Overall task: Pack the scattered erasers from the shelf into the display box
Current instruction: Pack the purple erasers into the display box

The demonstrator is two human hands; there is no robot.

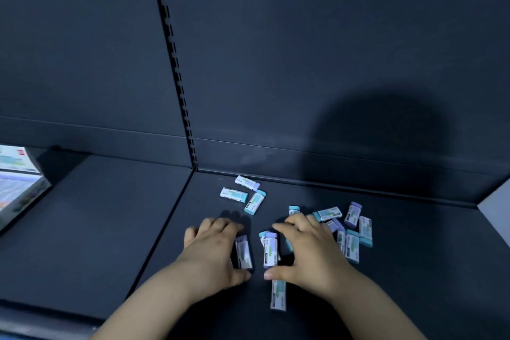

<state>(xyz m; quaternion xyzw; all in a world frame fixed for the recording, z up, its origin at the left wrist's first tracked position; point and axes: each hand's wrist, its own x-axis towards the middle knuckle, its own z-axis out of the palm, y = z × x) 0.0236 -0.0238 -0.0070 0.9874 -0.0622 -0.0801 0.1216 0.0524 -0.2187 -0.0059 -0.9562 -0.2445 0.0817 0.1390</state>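
Working low on the dark grey metal shelf [414, 284], both hands apart. Cupping the left hand [212, 246] over a purple-capped, paper-sleeved rectangular eraser [243, 252], thumb at its near end; cannot tell whether truly gripped. Spreading the right hand [306, 248], fingers loose, over the near side of the main heap of teal- and purple-capped erasers [352, 247], clamping nothing. Leaving three strays [233, 194] near the back wall and one lone eraser [278, 295] close to the front edge. Seeing the printed cardboard display box [16, 188] only in part, well apart at the far left, contents hidden.

Likely trouble:
- Knocking the lone eraser off the shelf with a wrist while raking.
- Scooping too many at once and dropping some on the long carry leftward.
- Overlooking the three strays at the back.
- Jamming erasers crooked into the box.
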